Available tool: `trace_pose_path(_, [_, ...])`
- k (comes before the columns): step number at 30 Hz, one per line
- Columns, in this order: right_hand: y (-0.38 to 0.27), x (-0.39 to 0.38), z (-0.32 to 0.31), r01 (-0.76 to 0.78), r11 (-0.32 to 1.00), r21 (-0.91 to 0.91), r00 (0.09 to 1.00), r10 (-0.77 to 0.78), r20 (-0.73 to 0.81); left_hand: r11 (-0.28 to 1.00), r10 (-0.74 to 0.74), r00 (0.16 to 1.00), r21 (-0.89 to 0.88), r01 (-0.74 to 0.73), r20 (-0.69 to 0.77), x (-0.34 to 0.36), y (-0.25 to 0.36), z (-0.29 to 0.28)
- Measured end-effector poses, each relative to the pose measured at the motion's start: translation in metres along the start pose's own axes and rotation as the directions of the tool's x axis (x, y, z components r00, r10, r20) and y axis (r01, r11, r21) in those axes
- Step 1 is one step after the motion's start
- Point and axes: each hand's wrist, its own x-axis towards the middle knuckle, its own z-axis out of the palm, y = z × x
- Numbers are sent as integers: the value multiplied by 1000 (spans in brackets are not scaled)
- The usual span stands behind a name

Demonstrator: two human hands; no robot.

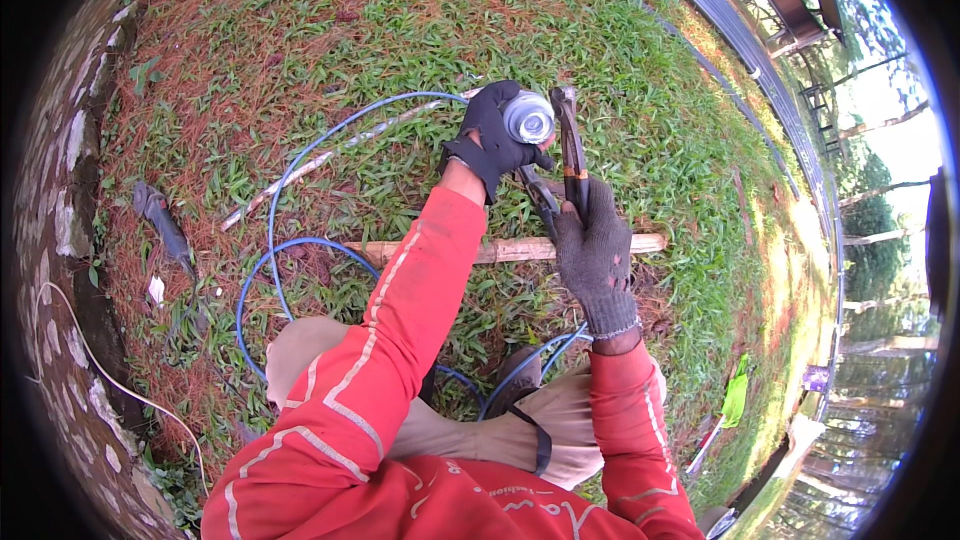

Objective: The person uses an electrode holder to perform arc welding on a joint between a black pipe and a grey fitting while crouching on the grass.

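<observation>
My left hand (490, 137), in a black glove with bare fingertips, is closed around a silver round metal piece (529, 118) with a ringed end facing up. In a worn grey knit glove, my right hand (595, 250) grips a dark pair of pliers (572, 145) with an orange band. Its upper arm rises just right of the metal piece, and a second dark arm slants toward my left hand. Whether the pliers touch the piece I cannot tell. A thin blue hose (345, 118) loops over the grass and reaches behind my left hand.
Under my forearms lies a bamboo stick (500, 250); a thin pale pole (320, 162) slants beyond it. A grey power tool (163, 225) rests on the grass at left, near a stone edge (75, 200) and white cord (125, 385). Long dark pipes (745, 40) run along the right.
</observation>
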Motion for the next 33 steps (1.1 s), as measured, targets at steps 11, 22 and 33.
trace_pose_path(11, [4,-5,1,-24,1000,19,998,23,51,990,-105,992,-88,112,72,-1,-4,3])
trace_pose_path(22, [-7,-5,4,-36,999,22,994,34,102,974,-149,988,-165,155,48,8,5,-9])
trace_pose_path(33, [4,-8,3,-15,1000,-20,994,17,112,980,-140,988,-154,129,-63,-2,3,2])
